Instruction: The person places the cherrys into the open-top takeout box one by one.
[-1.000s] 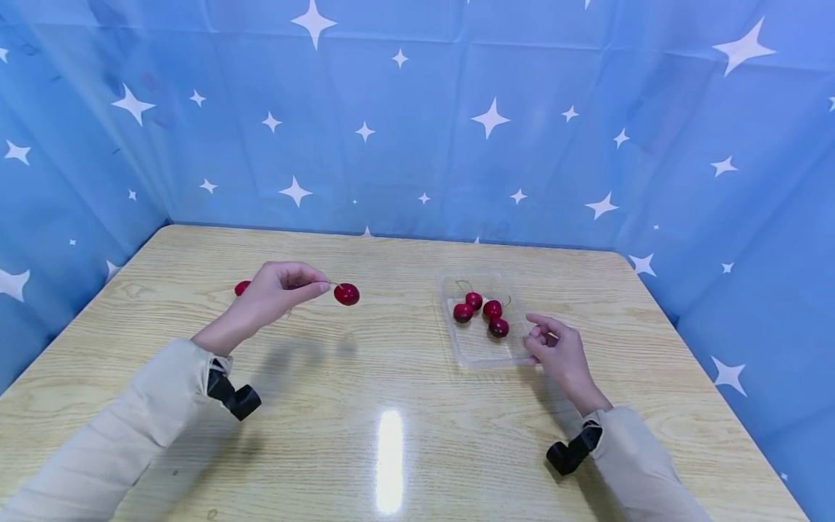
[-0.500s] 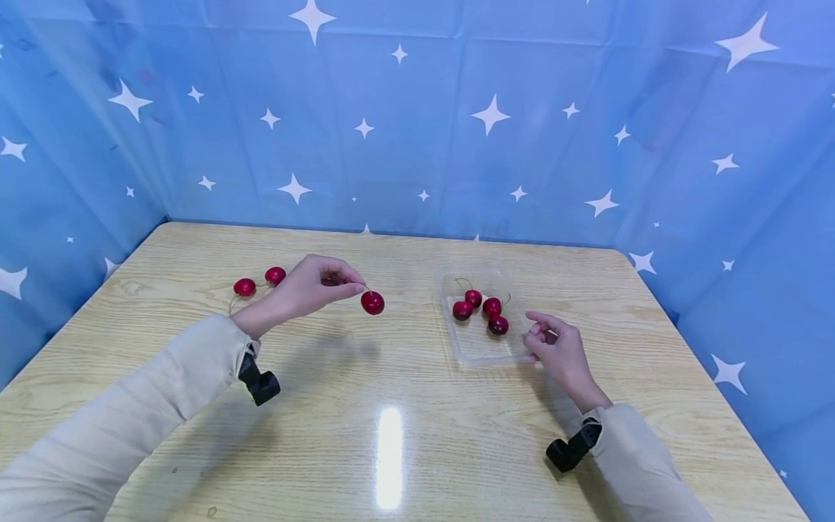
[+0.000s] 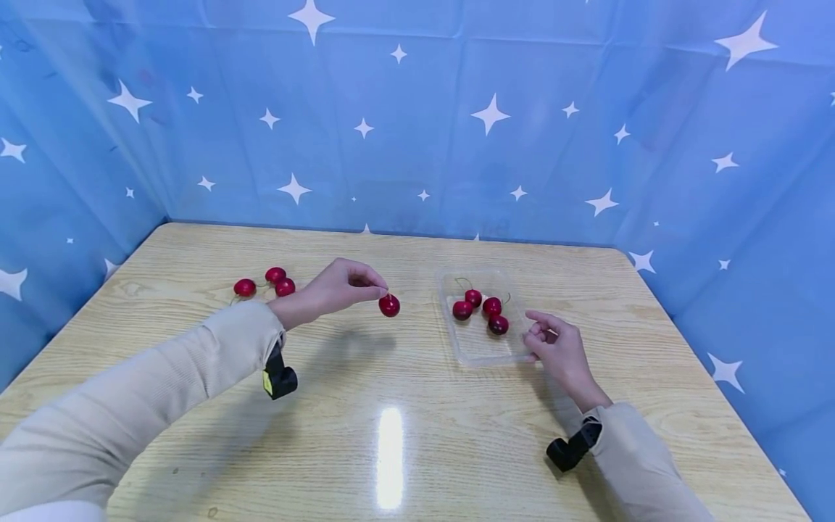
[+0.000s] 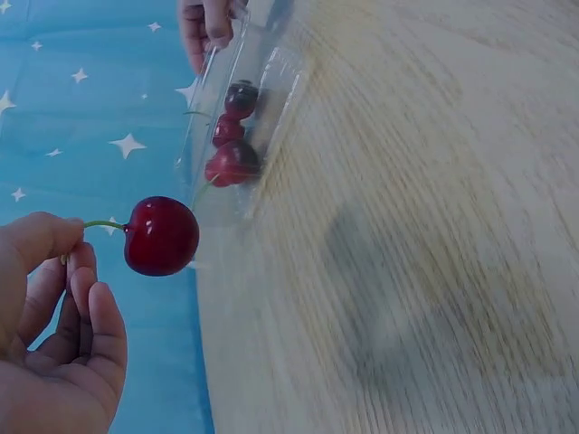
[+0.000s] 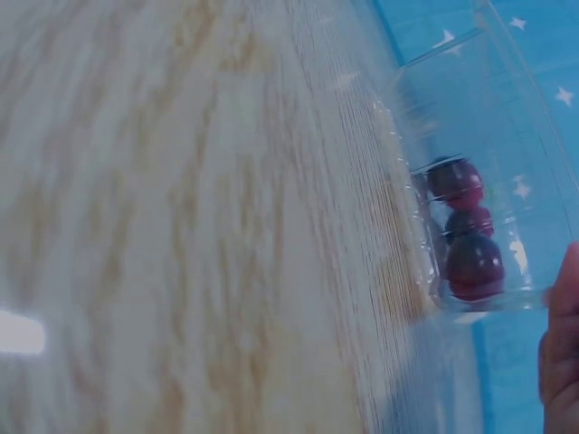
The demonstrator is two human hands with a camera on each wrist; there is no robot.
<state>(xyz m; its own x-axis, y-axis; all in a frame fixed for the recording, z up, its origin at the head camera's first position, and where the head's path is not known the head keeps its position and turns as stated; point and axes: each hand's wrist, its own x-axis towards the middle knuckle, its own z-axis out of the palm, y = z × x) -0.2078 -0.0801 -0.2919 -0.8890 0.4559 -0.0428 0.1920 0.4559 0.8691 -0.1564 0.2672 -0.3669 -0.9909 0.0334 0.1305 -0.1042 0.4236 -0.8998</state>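
My left hand (image 3: 346, 287) pinches a red cherry (image 3: 389, 305) by its green stem, held in the air above the table; in the left wrist view the cherry (image 4: 161, 236) hangs out from thumb and fingertip. A clear plastic box (image 3: 479, 355) stands to its right, with several dark red cherries (image 3: 492, 307) inside. At the box's right wall, my right hand (image 3: 559, 353) grips the rim between thumb and fingers. In the right wrist view only part of that hand (image 5: 563, 353) shows, at the box's edge.
Left of my left forearm lie 3 loose cherries (image 3: 275, 275) with stems on the wooden table (image 3: 326, 449). A blue curtain (image 3: 417, 109) with white stars rises behind the table and along both sides.
My left hand has moved right with the cherry, closer to the box. Loose cherries once behind that hand now show. My right hand and the box have stayed put.
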